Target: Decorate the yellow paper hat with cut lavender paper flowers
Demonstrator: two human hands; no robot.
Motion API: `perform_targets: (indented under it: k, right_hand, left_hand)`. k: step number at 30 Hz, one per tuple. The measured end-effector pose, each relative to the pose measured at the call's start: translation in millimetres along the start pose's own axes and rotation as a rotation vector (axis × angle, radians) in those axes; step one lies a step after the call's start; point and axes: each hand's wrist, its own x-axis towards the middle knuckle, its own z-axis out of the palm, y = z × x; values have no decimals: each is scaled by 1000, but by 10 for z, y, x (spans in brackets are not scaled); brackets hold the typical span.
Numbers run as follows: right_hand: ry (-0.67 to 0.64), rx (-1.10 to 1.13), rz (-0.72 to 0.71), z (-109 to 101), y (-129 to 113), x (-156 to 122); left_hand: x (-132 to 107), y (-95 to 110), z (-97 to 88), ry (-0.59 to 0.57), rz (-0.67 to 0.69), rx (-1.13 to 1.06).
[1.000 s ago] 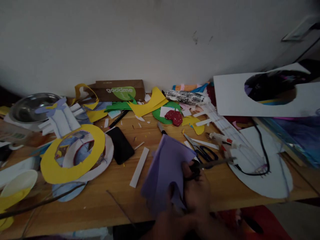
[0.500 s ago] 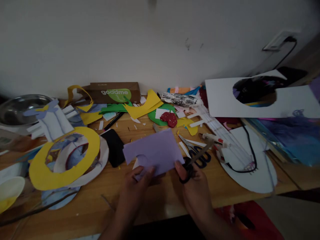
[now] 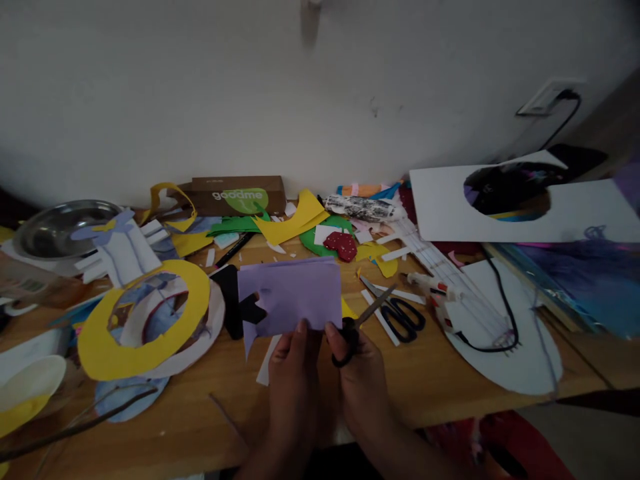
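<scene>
My left hand (image 3: 295, 373) pinches the lower edge of a purple paper sheet (image 3: 293, 293) and holds it up over the wooden table (image 3: 210, 407). The sheet has a jagged notch cut out of its left side. Right beside it, my right hand (image 3: 357, 370) is closed through the black handles of a pair of scissors (image 3: 363, 317). Their blades point up and to the right, just off the sheet's lower right corner.
A second pair of black scissors (image 3: 403, 317) and a glue gun (image 3: 435, 287) lie to the right. A black phone (image 3: 233, 303), a yellow paper ring (image 3: 143, 317), a steel bowl (image 3: 57, 227), a brown box (image 3: 237, 195) and a white board with a round hole (image 3: 520, 207) crowd the table.
The purple sheet has turned flat toward me and moved left. My left hand came up to grip its lower edge. The scissors in my right hand shifted left with it.
</scene>
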Motion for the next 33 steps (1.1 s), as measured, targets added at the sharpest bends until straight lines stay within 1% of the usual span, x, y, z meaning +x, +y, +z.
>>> perform_targets:
  k: [3, 5, 6, 8, 9, 10, 11, 12, 13, 14, 16, 17, 19, 20, 22, 24, 28, 31, 33]
  right_hand:
    - [-28, -101, -86, -67, 11, 74]
    - [-72, -177, -131, -121, 31, 121]
    - [-100, -209, -144, -145, 42, 142]
    - [-158, -257, -156, -181, 55, 174]
    - [-182, -274, -161, -192, 53, 182]
    - [-200, -287, -169, -201, 46, 181]
    - [-211, -300, -180, -210, 35, 170]
    - [-216, -322, -190, -220, 23, 145]
    - [-228, -358, -198, -235, 14, 106]
    - [-249, -412, -202, -256, 12, 55]
    - [-314, -566, -190, -311, 40, -72]
    - [-343, -646, -181, -341, 68, -138]
    - [-360, -767, -166, -393, 134, -246]
    - [-367, -797, -152, -409, 159, -282]
    - [-408, -804, -103, -422, 172, -314]
    - [-455, -786, -61, -418, 133, -303]
    - [-449, -828, -65, -404, 16, -248]
    - [-475, -824, -64, -389, -32, -224]
    - [-471, -812, -62, -370, -43, -213]
  left_hand:
    - [46, 35, -43, 4, 79, 28]
    - [51, 66, -90, -7, 129, 147]
    - [46, 92, -116, -13, 143, 267]
    - [30, 162, -169, 5, 163, 584]
    - [26, 203, -192, 31, 171, 738]
    - [27, 243, -209, 66, 183, 845]
    - [36, 278, -217, 105, 196, 866]
    - [52, 304, -215, 137, 212, 812]
    - [74, 319, -199, 157, 228, 722]
    - [100, 321, -172, 179, 237, 585]
    - [146, 296, -90, 215, 218, 303]
    - [160, 275, -44, 228, 200, 209]
    - [163, 234, 35, 250, 166, 107]
    - [152, 223, 60, 256, 155, 96]
    - [111, 226, 76, 253, 153, 160]
    - [61, 262, 47, 218, 149, 296]
    - [-16, 350, -65, 145, 177, 608]
    - [-34, 333, -105, 151, 178, 792]
    - [-34, 272, -94, 168, 142, 814]
